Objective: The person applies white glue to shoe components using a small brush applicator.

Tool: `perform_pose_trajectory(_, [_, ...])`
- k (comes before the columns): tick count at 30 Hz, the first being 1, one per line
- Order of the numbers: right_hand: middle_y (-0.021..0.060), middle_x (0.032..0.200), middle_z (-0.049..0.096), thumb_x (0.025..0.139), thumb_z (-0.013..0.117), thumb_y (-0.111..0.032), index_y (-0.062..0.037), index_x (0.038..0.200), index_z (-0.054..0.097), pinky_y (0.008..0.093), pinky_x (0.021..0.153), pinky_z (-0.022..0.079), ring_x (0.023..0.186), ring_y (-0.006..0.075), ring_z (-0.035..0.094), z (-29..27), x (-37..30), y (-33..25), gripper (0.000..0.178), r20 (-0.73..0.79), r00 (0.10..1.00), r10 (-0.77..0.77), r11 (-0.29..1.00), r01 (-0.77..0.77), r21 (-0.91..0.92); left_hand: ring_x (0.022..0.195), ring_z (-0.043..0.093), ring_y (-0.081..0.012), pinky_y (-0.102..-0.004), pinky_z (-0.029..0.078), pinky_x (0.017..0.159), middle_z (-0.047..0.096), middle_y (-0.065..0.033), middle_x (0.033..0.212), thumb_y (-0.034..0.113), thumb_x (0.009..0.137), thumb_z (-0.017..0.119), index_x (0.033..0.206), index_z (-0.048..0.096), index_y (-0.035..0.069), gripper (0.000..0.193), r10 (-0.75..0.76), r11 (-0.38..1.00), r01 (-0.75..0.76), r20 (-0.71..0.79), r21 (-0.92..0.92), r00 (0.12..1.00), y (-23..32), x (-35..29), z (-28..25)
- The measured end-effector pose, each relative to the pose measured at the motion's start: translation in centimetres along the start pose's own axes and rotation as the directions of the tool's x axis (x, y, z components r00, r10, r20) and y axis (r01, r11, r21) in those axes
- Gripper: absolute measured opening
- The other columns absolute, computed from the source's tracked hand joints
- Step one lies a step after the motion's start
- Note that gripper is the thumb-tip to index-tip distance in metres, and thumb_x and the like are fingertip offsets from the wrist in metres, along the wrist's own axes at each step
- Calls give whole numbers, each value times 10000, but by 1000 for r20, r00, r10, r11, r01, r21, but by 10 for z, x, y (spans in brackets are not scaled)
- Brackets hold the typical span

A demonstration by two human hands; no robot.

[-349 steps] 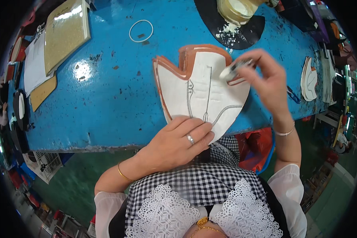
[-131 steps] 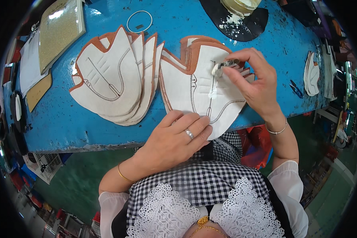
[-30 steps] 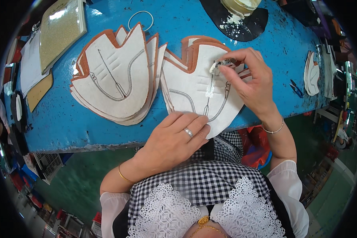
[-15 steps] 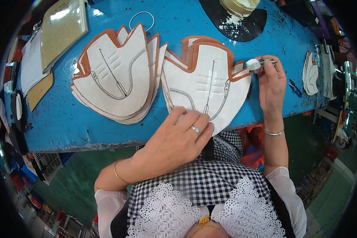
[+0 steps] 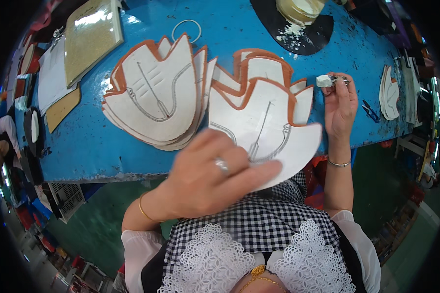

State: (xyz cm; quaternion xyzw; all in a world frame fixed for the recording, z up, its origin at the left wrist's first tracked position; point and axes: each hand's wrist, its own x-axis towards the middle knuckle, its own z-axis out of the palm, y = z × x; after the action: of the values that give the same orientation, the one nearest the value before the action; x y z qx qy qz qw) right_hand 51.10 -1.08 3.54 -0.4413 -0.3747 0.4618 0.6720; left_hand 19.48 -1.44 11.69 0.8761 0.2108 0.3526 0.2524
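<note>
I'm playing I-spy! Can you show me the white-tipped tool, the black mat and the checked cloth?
White-tipped tool (image 5: pixel 323 81): head view, on its white tip.
Black mat (image 5: pixel 319 37): head view, on its bare right side.
Checked cloth (image 5: pixel 274 219): head view, near its middle.

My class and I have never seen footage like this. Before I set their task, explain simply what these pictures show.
There is no machine here, just one person's two bare hands. A wide camera worn on the head looks down, so straight edges bend near the rim. On the blue table sit a left pile and a right pile of white pieces with brown edges. Farther off, a tub stands on a black mat. The left hand, blurred, touches the right pile's top piece; the right hand holds a small white-tipped tool.
</note>
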Motion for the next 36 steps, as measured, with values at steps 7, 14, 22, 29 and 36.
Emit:
perform_pose_trajectory(7, [87,1048,663,1027,576,-147,-6,1112,610,270,815,477,868,106,563,-5,-1,0,168,1,1000,-2,999,2,-42,649,546,-204,-352,476,596,621,-119,766,-49,844,705,1015,698,-23,174,232,863,51,-483,503,844,-15,-13,-60])
perform_pose_trajectory(14, [74,1046,681,997,598,-101,1,1097,618,252,835,474,886,92,578,7,-7,-10,144,60,998,9,977,4,-215,774,567,-243,-380,452,715,597,-53,920,178,690,814,1113,722,76,445,-249,766,236,-62,598,967,-32,-52,-50])
perform_pose_trajectory(22, [31,810,661,771,793,-131,-87,917,711,325,798,434,753,190,586,62,-10,-24,172,553,832,35,658,397,-639,1059,605,-232,-384,465,854,634,-69,1206,232,743,777,1157,681,92,447,-92,995,85,176,43,980,-3,-33,41])
perform_pose_trajectory(29, [20,735,603,762,815,-162,-83,908,689,331,791,426,701,194,560,72,10,-8,209,567,821,-72,402,544,-736,1038,606,-219,-375,463,853,633,-54,1191,202,770,747,1130,669,51,398,-56,987,16,251,158,966,-5,-26,58])
perform_pose_trajectory(36, [5,731,595,722,828,-138,-91,884,675,363,799,417,686,189,566,73,-2,-22,228,730,677,-95,378,703,-603,1028,605,-229,-372,476,840,638,-74,1179,162,773,701,1100,666,37,352,-92,994,70,277,88,956,-4,-19,51])
